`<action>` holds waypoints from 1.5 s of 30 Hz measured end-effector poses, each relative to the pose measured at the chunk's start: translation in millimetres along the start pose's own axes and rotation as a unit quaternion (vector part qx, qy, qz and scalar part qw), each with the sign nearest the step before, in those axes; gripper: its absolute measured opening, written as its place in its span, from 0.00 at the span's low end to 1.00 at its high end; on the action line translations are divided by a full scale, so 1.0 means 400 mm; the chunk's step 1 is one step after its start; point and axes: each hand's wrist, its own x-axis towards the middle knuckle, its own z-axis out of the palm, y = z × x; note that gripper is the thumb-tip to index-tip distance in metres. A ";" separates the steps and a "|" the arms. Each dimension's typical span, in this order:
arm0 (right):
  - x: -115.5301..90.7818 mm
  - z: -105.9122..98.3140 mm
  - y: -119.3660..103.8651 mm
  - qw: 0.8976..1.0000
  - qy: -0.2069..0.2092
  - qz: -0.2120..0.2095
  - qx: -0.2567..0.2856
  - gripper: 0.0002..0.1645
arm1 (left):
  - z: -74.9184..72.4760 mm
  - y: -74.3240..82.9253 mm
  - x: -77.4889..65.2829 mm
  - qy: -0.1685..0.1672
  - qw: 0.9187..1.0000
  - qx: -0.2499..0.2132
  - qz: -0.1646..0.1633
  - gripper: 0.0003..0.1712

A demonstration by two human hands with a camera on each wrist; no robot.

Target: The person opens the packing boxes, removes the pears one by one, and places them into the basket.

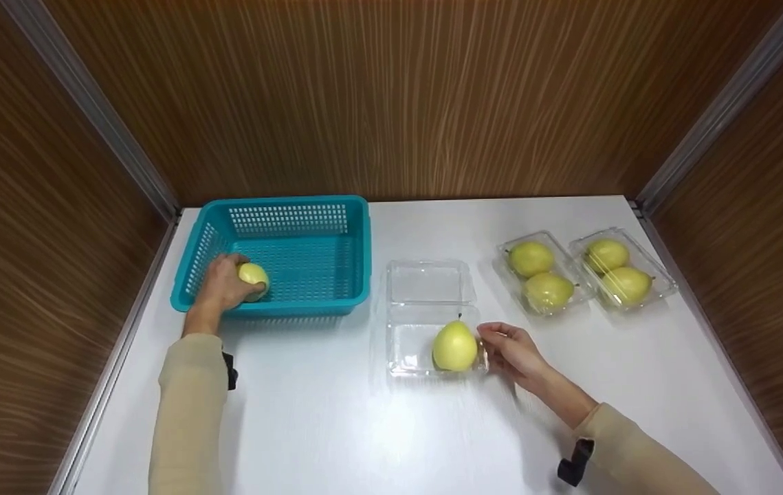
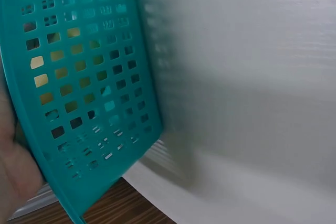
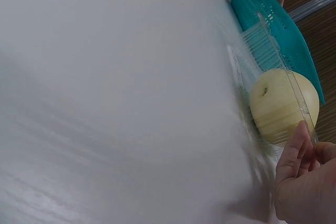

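Observation:
In the head view my left hand (image 1: 225,283) reaches into the teal basket (image 1: 358,275) and grips a yellow-green pear (image 1: 254,275) near its front left corner. The left wrist view shows that pear only in patches through the holes of the basket wall (image 2: 113,150). My right hand (image 1: 516,354) pinches the right rim of an open clear plastic clamshell box (image 1: 410,344), its lid laid back. One pear (image 1: 455,347) stands in the right part of the box, stem up. From the right wrist, thumb and finger (image 3: 296,148) hold the rim beside this pear (image 3: 281,106).
Two closed clamshell boxes stand at the back right, one with two pears (image 1: 548,291), the other with two more (image 1: 627,285). They sit on a white table (image 1: 336,426). Wood-grain panels (image 1: 405,103) enclose its back and both sides.

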 end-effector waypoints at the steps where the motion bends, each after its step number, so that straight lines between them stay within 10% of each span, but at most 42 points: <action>1: 0.000 0.001 0.000 1.000 -0.001 0.001 -0.001 0.05 | -0.001 -0.001 0.001 -0.004 1.000 -0.001 -0.004 0.41; 21: 0.001 0.003 -0.004 1.000 -0.021 -0.006 -0.006 0.06 | -0.015 0.009 0.002 -0.003 0.999 0.046 -0.015 0.46; 31: -0.001 -0.002 -0.005 1.000 -0.006 -0.005 -0.005 0.08 | 0.023 0.120 -0.015 0.053 0.992 0.035 0.107 0.42; 45: -0.005 -0.005 -0.005 1.000 -0.014 -0.006 -0.003 0.08 | 0.143 0.301 -0.088 0.040 0.959 0.032 0.280 0.38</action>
